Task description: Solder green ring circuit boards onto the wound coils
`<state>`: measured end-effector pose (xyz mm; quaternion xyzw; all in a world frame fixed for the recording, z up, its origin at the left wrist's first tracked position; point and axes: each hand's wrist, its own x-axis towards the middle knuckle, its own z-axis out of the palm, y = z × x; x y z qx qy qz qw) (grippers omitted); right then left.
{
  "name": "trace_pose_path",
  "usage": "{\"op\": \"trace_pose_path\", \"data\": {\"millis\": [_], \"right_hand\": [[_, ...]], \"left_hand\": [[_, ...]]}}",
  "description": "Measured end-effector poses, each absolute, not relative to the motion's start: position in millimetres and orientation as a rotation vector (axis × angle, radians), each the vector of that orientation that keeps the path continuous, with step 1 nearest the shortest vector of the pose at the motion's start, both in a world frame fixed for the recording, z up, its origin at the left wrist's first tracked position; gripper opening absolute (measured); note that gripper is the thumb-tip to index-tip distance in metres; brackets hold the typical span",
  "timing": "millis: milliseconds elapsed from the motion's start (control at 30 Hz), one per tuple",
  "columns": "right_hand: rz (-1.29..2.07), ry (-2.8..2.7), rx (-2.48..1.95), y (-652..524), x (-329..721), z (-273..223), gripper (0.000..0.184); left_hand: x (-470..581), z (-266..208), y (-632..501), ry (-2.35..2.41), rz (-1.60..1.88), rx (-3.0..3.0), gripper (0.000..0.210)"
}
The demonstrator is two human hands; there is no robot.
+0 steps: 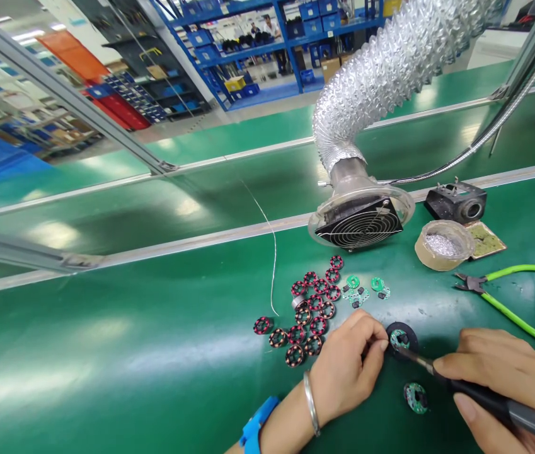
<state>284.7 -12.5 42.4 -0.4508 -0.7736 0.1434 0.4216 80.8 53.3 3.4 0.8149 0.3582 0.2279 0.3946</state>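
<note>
My right hand [508, 384] grips a soldering iron [479, 394], its tip on a small round green circuit board [399, 339]. That board sits on a black disc [406, 354]. The pinched thumb and fingertips of my left hand [355, 362] are at the disc's left edge; whatever they hold is too small or hidden to make out. Nearer to me, between the hands, lies a second round board [416, 398]. Beyond my left hand is a cluster of ring-shaped wound coils [318, 325], red-pink and copper. Several small green board pieces [356, 295] lie beside them.
A fume extractor [362, 224] on a silver hose [380, 88] hangs over the far bench side. Green-handled cutters [508, 299], a tub of metal bits [442, 252], a sponge tray [487, 241] and a black stand [456, 200] are at right. A thin wire [274, 258] hangs left of the extractor.
</note>
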Motion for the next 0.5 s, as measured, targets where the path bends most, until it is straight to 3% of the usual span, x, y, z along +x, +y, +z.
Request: {"op": "trace_pose_path", "data": {"millis": [500], "right_hand": [[0.333,-1.915,-1.14,-16.4,290.6,39.4,0.02]], "left_hand": [[81.0,4.4,53.3,0.919,0.571,2.049,0.009]]}}
